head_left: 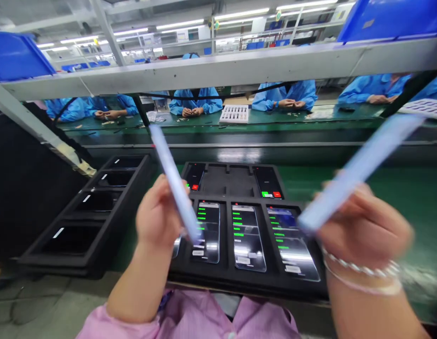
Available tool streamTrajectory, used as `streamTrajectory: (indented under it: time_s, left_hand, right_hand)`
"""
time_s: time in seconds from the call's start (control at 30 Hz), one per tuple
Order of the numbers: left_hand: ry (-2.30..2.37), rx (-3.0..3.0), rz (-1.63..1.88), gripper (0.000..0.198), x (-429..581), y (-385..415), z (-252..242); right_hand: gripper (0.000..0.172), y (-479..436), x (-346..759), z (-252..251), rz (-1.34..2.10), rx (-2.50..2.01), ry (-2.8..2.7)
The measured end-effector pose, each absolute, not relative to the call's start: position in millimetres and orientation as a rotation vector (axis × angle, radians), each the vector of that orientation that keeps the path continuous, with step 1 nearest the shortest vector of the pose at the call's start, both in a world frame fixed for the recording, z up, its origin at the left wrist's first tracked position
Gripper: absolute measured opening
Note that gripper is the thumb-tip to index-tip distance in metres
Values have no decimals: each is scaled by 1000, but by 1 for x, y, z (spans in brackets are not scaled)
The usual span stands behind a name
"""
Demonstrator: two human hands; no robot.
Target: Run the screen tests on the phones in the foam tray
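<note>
My left hand is closed round a light blue smartphone, held up on edge and blurred. In my right hand is another light blue smartphone, raised and tilted, also blurred. Both phones hover above a black foam tray. Its front row holds several phones, among them a middle one with green text lines on its lit screen. At the back row's ends lie a left phone and a right phone; the two slots between them have no phone.
On the left stands a second black tray with several dark-screened phones. A white metal shelf beam crosses ahead, with blue bins above. Beyond it, people in blue work at a green bench, where a white tray rests.
</note>
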State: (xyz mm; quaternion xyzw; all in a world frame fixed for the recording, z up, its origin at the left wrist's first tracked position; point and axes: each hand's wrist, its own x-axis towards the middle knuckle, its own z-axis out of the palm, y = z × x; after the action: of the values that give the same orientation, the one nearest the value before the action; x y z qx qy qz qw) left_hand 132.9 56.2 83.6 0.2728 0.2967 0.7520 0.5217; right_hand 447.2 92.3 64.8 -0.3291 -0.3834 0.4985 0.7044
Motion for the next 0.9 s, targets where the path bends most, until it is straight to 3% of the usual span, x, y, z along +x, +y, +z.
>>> streamTrajectory:
  time_s: [0.27,0.53,0.7,0.9]
  left_hand:
    - [949,518,1465,30,174,109,10]
    - [888,526,1389,45,172,95,18]
    - [818,642,1290,81,171,89,21]
    - [779,713,1229,83,172,92,20]
  right_hand:
    - [29,145,396,-1,1406,-937,-817]
    - [32,121,391,6,1508,-1055,-852]
    - [36,119,384,7,1638,-1099,-788]
    - [41,112,387,18,1884,-941,-825]
